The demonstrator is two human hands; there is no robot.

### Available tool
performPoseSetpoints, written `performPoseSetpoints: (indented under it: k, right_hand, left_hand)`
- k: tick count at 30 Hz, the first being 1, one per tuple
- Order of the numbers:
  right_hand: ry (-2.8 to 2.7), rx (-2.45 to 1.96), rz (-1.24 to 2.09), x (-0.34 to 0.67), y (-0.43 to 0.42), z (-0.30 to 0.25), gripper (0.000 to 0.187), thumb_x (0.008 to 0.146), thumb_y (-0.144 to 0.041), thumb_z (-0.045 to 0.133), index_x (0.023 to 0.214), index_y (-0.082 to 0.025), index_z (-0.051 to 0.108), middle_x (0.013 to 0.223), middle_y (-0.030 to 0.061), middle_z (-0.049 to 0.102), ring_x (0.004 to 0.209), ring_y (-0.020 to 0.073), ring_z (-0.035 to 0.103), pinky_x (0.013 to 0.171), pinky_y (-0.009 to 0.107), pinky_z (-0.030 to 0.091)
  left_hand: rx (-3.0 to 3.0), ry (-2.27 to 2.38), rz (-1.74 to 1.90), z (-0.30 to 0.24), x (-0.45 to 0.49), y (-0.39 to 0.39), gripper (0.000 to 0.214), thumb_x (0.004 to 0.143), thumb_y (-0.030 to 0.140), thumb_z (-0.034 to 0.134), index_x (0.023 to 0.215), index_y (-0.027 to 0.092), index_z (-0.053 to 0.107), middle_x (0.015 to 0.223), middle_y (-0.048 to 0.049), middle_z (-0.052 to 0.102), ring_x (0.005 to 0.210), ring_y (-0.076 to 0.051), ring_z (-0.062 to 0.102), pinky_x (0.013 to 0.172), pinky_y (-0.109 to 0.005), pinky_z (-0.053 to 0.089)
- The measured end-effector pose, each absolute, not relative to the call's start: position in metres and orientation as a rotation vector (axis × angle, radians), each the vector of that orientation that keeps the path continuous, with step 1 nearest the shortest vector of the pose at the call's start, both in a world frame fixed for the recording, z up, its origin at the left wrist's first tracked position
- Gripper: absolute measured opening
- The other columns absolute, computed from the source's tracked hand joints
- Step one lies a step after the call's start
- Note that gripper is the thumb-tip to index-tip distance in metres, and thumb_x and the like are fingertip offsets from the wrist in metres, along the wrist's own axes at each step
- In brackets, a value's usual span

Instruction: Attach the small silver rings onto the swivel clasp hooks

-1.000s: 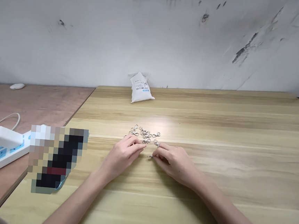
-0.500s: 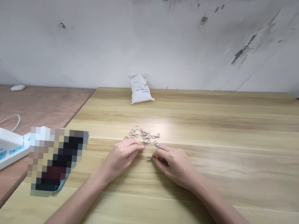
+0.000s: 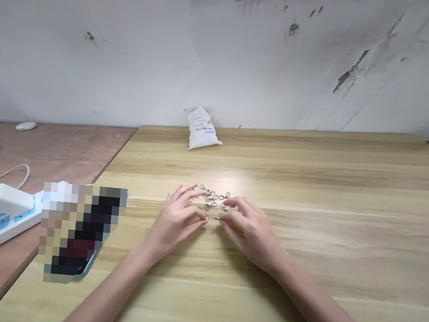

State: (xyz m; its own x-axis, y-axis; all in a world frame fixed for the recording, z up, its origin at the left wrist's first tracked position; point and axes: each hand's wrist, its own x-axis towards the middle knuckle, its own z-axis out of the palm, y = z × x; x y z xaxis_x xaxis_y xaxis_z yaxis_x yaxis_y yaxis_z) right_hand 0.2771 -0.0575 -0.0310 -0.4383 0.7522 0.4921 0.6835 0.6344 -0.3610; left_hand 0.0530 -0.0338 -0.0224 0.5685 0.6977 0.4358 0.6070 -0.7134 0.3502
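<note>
My right hand [image 3: 251,232] pinches a small silver lobster clasp [image 3: 215,218] between thumb and index finger, and its end points left. Facing it, my left hand [image 3: 179,220] has thumb and index tip closed together, with a tiny shiny bit at the fingertips too small to name. Its other fingers spread forward over part of the pile. Several more silver lobster clasps with rings [image 3: 210,195] lie just beyond both hands. One of them [image 3: 225,208] is close to the right fingers, partly covered.
A white plastic packet [image 3: 203,132] with a printed label stands near the wall at the back. To the left lie a blurred-out phone [image 3: 87,270] and a white power strip [image 3: 5,233] with a plugged-in charger [image 3: 11,201]. A white oval object [image 3: 26,126] rests farther back.
My left hand has raised and spread its outer fingers over the clasps, while its thumb and index finger came together near the held clasp. The right hand's clasp moved slightly up and away from me.
</note>
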Motion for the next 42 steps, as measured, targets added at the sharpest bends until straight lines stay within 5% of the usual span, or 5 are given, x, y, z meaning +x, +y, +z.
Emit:
performPoseSetpoints:
  k: [6, 14, 30, 42]
  right_hand:
    - [-2.222, -1.082, -0.091, 0.277, -0.055, -0.034, 0.016, 0.091, -0.017, 0.057, 0.078, -0.019, 0.066, 0.137, 0.0139, 0.053, 0.136, 0.0329, 0.039, 0.103, 0.052, 0.039]
    - [-2.197, -1.058, -0.270, 0.273, -0.054, -0.037, 0.016, 0.086, -0.018, 0.065, 0.070, -0.019, 0.064, 0.150, 0.0085, 0.043, 0.145, 0.0384, 0.020, 0.112, 0.066, 0.021]
    - [-2.219, -1.053, -0.149, 0.268, -0.058, -0.036, 0.019, 0.090, -0.019, 0.058, 0.073, -0.019, 0.067, 0.143, 0.0111, 0.050, 0.145, 0.0346, 0.022, 0.114, 0.062, 0.024]
    - [-2.374, -0.946, -0.299, 0.269, -0.058, -0.037, 0.014, 0.088, -0.012, 0.057, 0.076, -0.017, 0.062, 0.151, 0.0124, 0.041, 0.145, 0.0314, 0.024, 0.116, 0.057, 0.023]
  left_hand:
    - [2.660, 1.178, 0.806, -0.019, 0.055, -0.037, 0.012, 0.088, 0.025, 0.064, 0.078, 0.022, 0.070, 0.145, -0.0062, 0.049, 0.145, -0.028, 0.027, 0.118, -0.061, 0.016]
    - [2.687, 1.161, 0.813, -0.018, 0.057, -0.038, 0.014, 0.088, 0.026, 0.064, 0.077, 0.022, 0.071, 0.148, -0.0057, 0.046, 0.147, -0.027, 0.022, 0.118, -0.062, 0.010]
    - [2.740, 1.166, 0.826, -0.017, 0.060, -0.040, 0.014, 0.088, 0.025, 0.064, 0.076, 0.021, 0.069, 0.145, -0.0072, 0.049, 0.145, -0.028, 0.029, 0.118, -0.063, 0.013]
    - [2.708, 1.169, 0.665, -0.023, 0.056, -0.038, 0.013, 0.089, 0.032, 0.063, 0.085, 0.021, 0.068, 0.147, -0.0073, 0.047, 0.144, -0.029, 0.029, 0.117, -0.060, 0.021]
